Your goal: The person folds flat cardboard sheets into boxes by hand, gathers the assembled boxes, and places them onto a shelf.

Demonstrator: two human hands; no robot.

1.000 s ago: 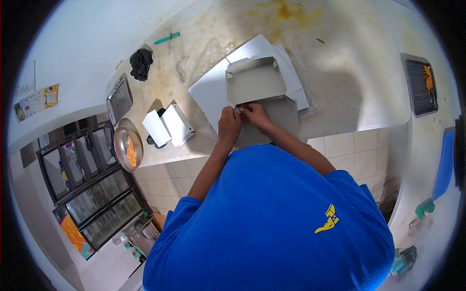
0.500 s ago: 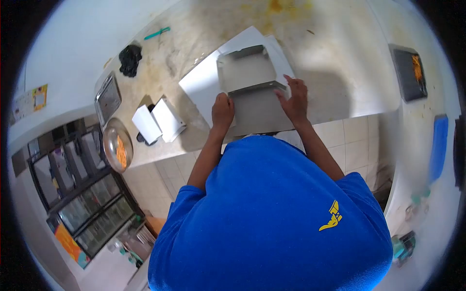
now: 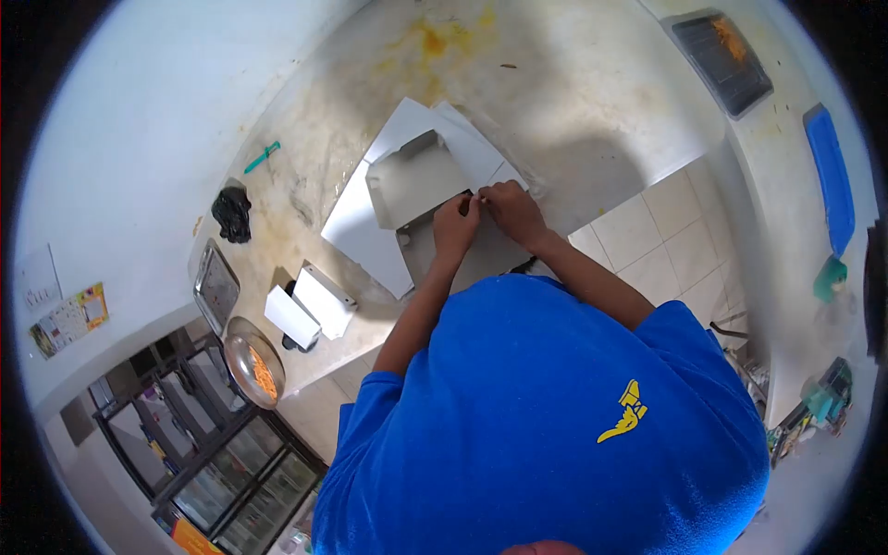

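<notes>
Two hands (image 3: 456, 228) (image 3: 514, 215) pinch a shallow, grey-lined box (image 3: 416, 183), probably thin cardboard.

Bright blue shirt (image 3: 527, 435), short blue sleeves (image 3: 373, 400), yellow winged-shoe emblem (image 3: 626, 413)

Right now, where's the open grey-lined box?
In the head view's upper middle: the open grey-lined box lies on flat white sheets, left hand and right hand at its fold, black bag off to the left.
</notes>
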